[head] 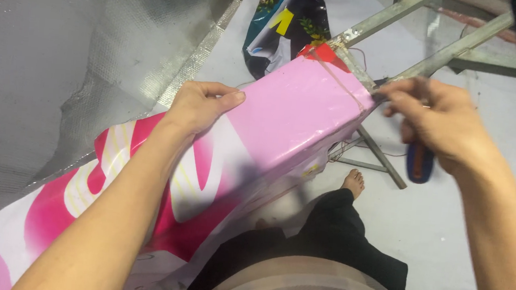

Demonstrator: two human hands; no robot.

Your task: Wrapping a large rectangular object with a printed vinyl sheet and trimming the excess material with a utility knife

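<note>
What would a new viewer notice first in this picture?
First the big pink and white banner, stretched over a metal frame across the middle. The left hand presses on its top edge, and the right hand at its right corner holds a tool with a blue and orange handle. Silver foil sheeting fills the upper left.

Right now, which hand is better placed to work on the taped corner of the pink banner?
Right. The right hand already holds a blue-handled tool at the banner's corner beside the metal frame. The left hand lies flat further back, pressing the banner down, probably best kept there.
</note>
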